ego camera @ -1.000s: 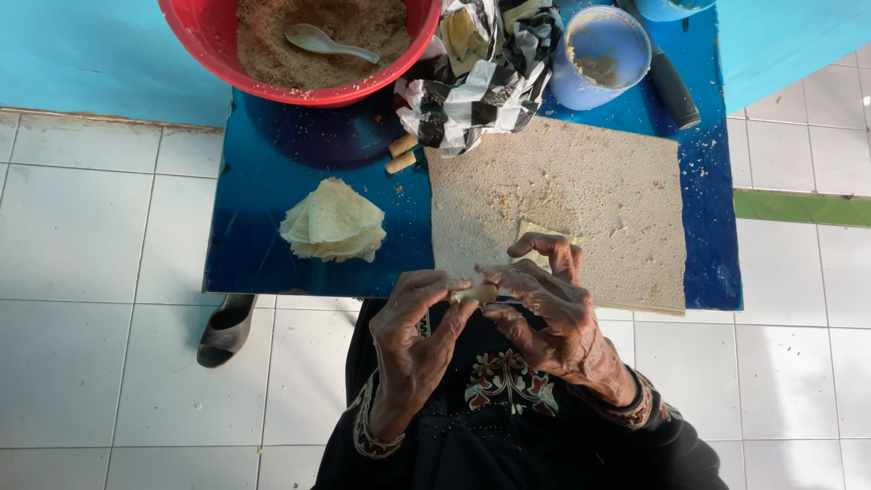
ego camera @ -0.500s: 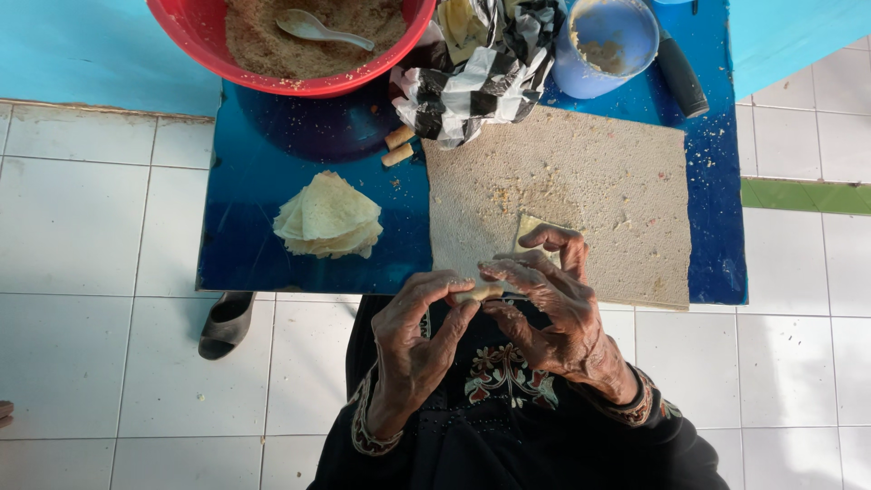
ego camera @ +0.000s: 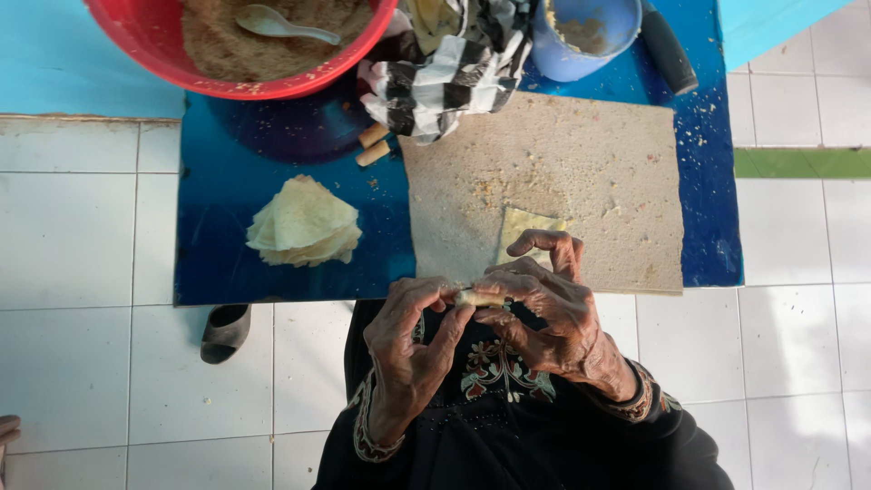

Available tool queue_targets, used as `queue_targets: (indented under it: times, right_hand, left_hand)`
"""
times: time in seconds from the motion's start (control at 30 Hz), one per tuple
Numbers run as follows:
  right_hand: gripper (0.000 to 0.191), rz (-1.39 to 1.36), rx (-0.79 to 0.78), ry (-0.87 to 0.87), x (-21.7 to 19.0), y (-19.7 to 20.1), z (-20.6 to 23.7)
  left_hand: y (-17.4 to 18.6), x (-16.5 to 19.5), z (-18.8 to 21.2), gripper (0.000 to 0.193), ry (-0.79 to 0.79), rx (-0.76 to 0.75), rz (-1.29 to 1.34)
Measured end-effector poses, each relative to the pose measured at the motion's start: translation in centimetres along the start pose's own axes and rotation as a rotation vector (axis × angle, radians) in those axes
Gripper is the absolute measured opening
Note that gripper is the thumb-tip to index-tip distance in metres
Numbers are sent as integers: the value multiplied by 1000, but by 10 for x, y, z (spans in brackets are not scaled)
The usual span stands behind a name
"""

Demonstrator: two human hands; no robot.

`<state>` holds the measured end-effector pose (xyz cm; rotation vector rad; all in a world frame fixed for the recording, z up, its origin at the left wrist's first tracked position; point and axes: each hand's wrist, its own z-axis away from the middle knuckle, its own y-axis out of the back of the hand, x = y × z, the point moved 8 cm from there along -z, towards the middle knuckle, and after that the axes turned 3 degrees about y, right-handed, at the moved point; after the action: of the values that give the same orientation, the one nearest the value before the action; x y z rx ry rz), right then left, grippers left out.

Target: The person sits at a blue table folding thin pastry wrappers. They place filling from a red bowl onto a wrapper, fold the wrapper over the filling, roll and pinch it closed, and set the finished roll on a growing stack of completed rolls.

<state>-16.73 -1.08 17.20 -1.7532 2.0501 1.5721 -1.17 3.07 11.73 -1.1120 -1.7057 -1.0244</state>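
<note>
Both of my hands pinch a small pale rolled pastry [ego camera: 478, 297] just past the near edge of a beige work board [ego camera: 590, 154]. My left hand [ego camera: 413, 349] grips its left end with fingertips. My right hand [ego camera: 544, 304] curls over its right end and top. A thin yellow wrapper sheet [ego camera: 526, 225] lies on the board right behind my right fingers. A stack of folded wrappers [ego camera: 302, 227] sits on the blue table [ego camera: 227, 263] to the left. My dark embroidered sleeves fill the bottom of the view.
A red bowl [ego camera: 163, 45] of brown filling with a spoon [ego camera: 281, 23] stands at the back left. A black-and-white checked cloth [ego camera: 454, 73], two finished rolls [ego camera: 374, 145], a blue cup [ego camera: 581, 41] and a dark handle [ego camera: 667, 50] lie behind the board. A sandal [ego camera: 224, 331] rests on white floor tiles.
My hands have stayed together on the roll, shifting slightly nearer; the fingers have turned a little around it. The view has dipped, so the table sits higher in the picture.
</note>
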Motion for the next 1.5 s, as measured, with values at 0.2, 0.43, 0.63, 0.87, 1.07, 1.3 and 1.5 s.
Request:
queue_targets:
  times: [0.2,0.43,0.63,0.87,1.07,1.3,1.5]
  right_hand:
    - [24,40,81,-7,18,15,18]
    - [21,160,370,-276,40,103,34]
    - [35,335,-51,55,40,4,-44]
    - [24,429,-68,301,25,-62,-149]
    - [32,271,-112,446,-16,-89,-157]
    - [48,103,-278,356,-16,-64,-143]
    - [29,499,-228,83,47,37,-73]
  left_hand:
    - [2,11,2,30,-111,24,-76]
    - [52,11,9,39,-121,305,-507]
    - [92,5,5,60,-233,526,-779]
    - [110,-20,-16,67,-155,474,-634]
    - [115,-34,-30,58,-107,459,-667]
    - [118,-26,-26,48,-139,401,-672]
    - [84,1,-21,36,-207,333,-705]
